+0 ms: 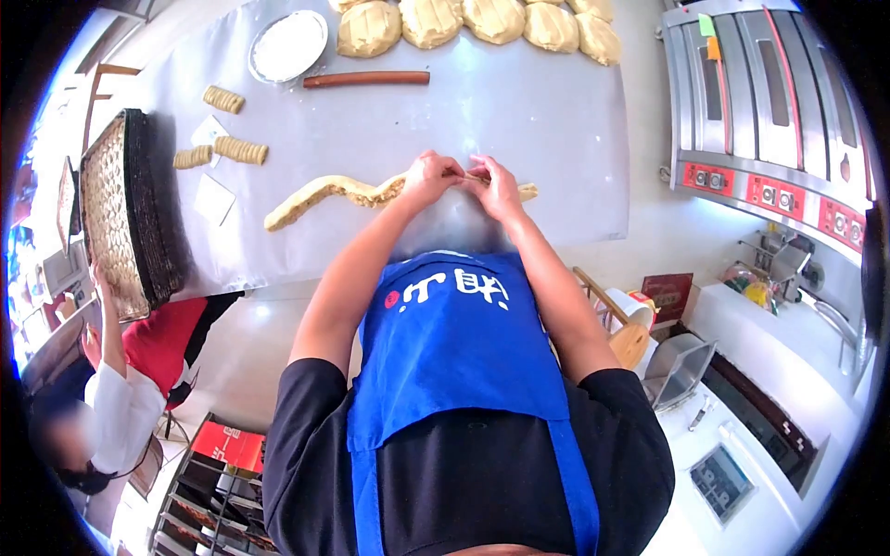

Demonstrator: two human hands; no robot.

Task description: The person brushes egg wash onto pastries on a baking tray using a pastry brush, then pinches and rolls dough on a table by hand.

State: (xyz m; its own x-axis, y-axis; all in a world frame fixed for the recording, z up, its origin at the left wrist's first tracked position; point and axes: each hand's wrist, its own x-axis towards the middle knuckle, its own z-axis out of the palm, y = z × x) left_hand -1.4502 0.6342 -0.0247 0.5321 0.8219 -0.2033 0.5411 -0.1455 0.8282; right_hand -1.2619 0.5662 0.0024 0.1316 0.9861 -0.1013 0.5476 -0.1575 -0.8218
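A long strip of dough (324, 193) with a brown filling showing along it lies across the metal table (371, 125), near its front edge. My left hand (428, 181) pinches the strip right of its middle. Close beside it, my right hand (493, 187) pinches the same strip, with the fingertips of both hands nearly touching. The strip's right end sticks out past my right hand. Short ridged dough pieces (241, 150) sit at the left of the table. Beyond my hands lies a brown rolling pin (366, 80).
Large dough lumps (431, 20) and a bowl of white powder (288, 46) stand at the far side. White cards (213, 200) lie at the left, near dark stacked trays (120, 213). Another person (130, 389) touches the trays. Ovens (769, 102) stand at the right.
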